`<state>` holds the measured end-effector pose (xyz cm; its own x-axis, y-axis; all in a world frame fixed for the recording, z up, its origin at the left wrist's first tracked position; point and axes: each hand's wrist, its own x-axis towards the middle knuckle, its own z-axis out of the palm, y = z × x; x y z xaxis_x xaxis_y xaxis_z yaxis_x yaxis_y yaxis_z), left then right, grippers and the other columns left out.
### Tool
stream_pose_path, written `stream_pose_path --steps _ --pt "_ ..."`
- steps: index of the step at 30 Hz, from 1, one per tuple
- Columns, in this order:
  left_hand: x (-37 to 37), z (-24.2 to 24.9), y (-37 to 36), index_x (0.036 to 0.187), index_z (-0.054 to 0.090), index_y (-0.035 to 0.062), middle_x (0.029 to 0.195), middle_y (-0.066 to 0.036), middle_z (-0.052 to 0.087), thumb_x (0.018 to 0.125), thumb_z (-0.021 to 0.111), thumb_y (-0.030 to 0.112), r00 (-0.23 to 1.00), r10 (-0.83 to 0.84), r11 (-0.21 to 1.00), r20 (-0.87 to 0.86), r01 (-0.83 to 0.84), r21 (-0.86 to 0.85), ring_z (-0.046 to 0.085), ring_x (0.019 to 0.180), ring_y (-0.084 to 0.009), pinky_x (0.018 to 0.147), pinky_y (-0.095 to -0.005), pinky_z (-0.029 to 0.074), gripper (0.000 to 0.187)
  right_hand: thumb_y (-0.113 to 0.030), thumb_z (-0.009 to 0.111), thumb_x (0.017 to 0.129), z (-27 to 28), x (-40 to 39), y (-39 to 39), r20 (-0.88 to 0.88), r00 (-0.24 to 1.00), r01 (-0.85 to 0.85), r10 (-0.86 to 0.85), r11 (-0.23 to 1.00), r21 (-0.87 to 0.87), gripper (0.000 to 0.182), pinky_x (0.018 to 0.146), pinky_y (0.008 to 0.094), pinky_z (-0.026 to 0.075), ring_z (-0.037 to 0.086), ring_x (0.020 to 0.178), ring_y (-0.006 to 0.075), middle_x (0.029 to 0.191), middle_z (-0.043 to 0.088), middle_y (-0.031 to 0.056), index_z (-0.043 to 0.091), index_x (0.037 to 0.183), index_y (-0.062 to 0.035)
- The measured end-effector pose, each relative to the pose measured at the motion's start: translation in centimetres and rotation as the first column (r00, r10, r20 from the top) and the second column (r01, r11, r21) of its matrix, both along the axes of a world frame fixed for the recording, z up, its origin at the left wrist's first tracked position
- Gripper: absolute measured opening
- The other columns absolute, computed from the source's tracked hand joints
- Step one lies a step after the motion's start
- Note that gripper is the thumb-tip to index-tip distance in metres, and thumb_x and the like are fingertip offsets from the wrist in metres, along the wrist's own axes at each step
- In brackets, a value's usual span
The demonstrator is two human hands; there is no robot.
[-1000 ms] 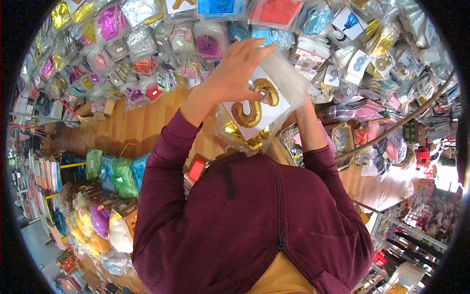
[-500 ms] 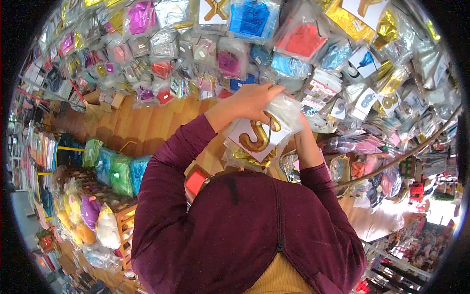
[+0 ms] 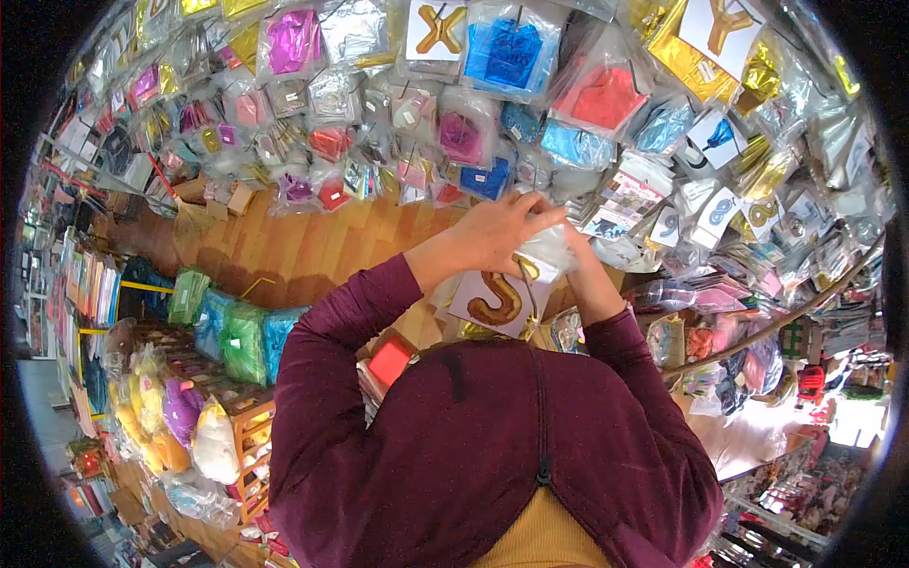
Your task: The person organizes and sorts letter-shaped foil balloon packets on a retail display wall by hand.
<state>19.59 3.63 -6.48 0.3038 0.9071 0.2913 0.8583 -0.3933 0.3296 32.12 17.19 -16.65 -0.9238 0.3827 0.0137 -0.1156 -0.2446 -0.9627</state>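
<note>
Two hands are meeting at the middle of the view, just above the person's maroon top (image 3: 492, 445). The left hand (image 3: 497, 232), reaching in from nine o'clock, is clenching its fingers over the top of a clear plastic packet (image 3: 544, 256), and the right hand (image 3: 578, 270), coming up from five o'clock, is gripping the same packet from behind, mostly hidden by the crumpled plastic. Inside the packet a white card (image 3: 473, 293) showing a gold letter S (image 3: 497, 298) is hanging below the left hand, tilted toward seven o'clock, with more gold foil bunching beneath it. At twelve o'clock a wall of hanging packets is filling the view: a card with a gold X (image 3: 440, 28), a blue foil packet (image 3: 507, 52) beside it and a red one (image 3: 606, 95) further toward one o'clock. At eight o'clock green and blue bundles (image 3: 232, 336) are lying on a stand, well apart from the hands.
</note>
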Motion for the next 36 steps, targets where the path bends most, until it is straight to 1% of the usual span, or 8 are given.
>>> stream_pose_path --steps 5,9,17,24,25,29,34,36 --pt "-0.7 -2.1 0.2 0.122 0.038 0.0111 0.11 -0.016 0.048 0.057 0.072 0.037 0.989 0.066 0.992 0.131 -0.051 -0.116 0.051 0.096 -0.0348 0.078 -0.0404 0.044 0.078 -0.015 0.062 0.071 0.2 0.3 -1.2 -0.125 0.991 -0.107 0.046 0.83 -0.547 0.041 0.074 0.0316 0.048 0.057 0.089 0.0226 0.104 0.054 0.0145 0.049 0.107 0.001" --pt "-1.3 -3.6 0.4 0.118 0.043 0.0084 0.1 -0.017 0.055 0.064 0.068 0.039 0.94 0.258 0.912 0.226 -0.159 -0.378 0.053 0.094 -0.0324 0.078 -0.0381 0.043 0.067 -0.014 0.063 0.071 -0.7 -0.2 0.4 0.103 0.983 -0.068 0.149 0.83 -0.554 0.033 0.064 0.0304 0.05 0.061 0.076 0.0213 0.09 0.06 0.0121 0.055 0.099 0.0005" --pt "-2.0 -8.9 2.3 0.117 0.04 0.0012 0.101 -0.021 0.056 0.063 0.066 0.049 0.829 0.269 0.898 0.491 -0.032 -0.438 0.054 0.095 -0.031 0.08 -0.0358 0.042 0.076 -0.014 0.06 0.075 -3.3 1.1 0.4 0.3 0.953 0.109 -0.033 0.964 -0.24 0.023 0.053 0.0283 0.051 0.062 0.063 0.0189 0.08 0.062 0.0121 0.06 0.092 0.0013" --pt "-1.5 -4.7 2.0 0.113 0.047 -0.0006 0.104 -0.013 0.055 0.075 0.061 0.04 0.806 0.369 0.662 0.462 0.121 -0.74 0.053 0.095 -0.0186 0.081 -0.0302 0.041 0.057 -0.012 0.059 0.074 -11.0 2.6 3.6 0.379 0.706 0.569 -0.598 0.798 0.201 0.022 0.058 0.0315 0.045 0.056 0.066 0.0196 0.082 0.062 0.0092 0.061 0.089 0.0038" --pt "-1.5 -5.1 1.8 0.113 0.047 -0.0006 0.104 -0.013 0.055 0.075 0.061 0.04 0.808 0.368 0.659 0.461 0.123 -0.742 0.053 0.095 -0.0186 0.081 -0.0302 0.041 0.057 -0.014 0.059 0.075 -9.2 2.9 3.3 0.364 0.656 0.7 -0.661 0.713 0.032 0.022 0.062 0.0321 0.044 0.055 0.071 0.0196 0.084 0.062 0.0095 0.061 0.088 0.003" --pt "-1.5 -7.7 1.2 0.113 0.047 -0.0009 0.103 -0.012 0.055 0.079 0.056 0.042 0.513 0.539 0.706 0.669 0.159 -0.69 0.054 0.09 -0.0177 0.077 -0.03 0.043 0.056 -0.013 0.057 0.078 -1.3 6.1 4.3 0.266 0.501 0.842 -0.823 0.394 -0.368 0.022 0.068 0.0339 0.046 0.056 0.077 0.0217 0.087 0.059 0.011 0.057 0.093 0.0026" --pt "-1.5 -8.8 1.7 0.118 0.04 0.0019 0.108 -0.006 0.052 0.081 0.057 0.032 0.107 0.683 0.73 0.723 -0.084 -0.678 0.049 0.098 -0.0152 0.083 -0.0295 0.04 0.051 -0.007 0.053 0.08 5.2 8.7 2.0 -0.027 0.407 0.9 -0.913 0.406 -0.157 0.018 0.069 0.0283 0.045 0.055 0.076 0.0158 0.086 0.058 0.0093 0.054 0.096 0.0021" --pt "-1.2 -10.5 2.7 0.117 0.04 0.0023 0.107 -0.006 0.052 0.081 0.058 0.03 0.045 0.63 0.769 0.775 -0.17 -0.616 0.049 0.098 -0.0149 0.083 -0.0291 0.039 0.05 -0.007 0.049 0.083 8.8 6.8 -1.6 -0.18 0.305 0.926 -0.935 0.246 0.288 0.017 0.073 0.0252 0.043 0.053 0.082 0.0131 0.09 0.057 0.0091 0.053 0.098 -0.0005"
